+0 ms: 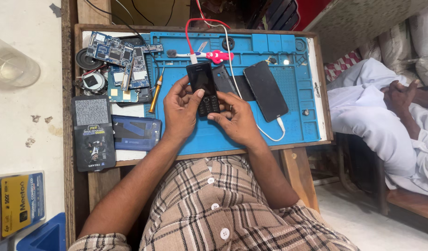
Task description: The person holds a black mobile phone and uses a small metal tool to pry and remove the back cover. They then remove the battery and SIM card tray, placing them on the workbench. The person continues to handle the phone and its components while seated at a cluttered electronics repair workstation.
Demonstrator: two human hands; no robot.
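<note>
Blue silicone repair mat (251, 130) covers the wooden tabletop (98, 174), with bare circuit boards (121, 60) at its left edge. Over the mat's middle, a small black keypad phone (204, 88) stands with its long axis running away from the person. The left hand (180, 111) grips its left side, thumb on the screen's edge; the right hand (237, 120) pinches its lower right corner, equally near.
</note>
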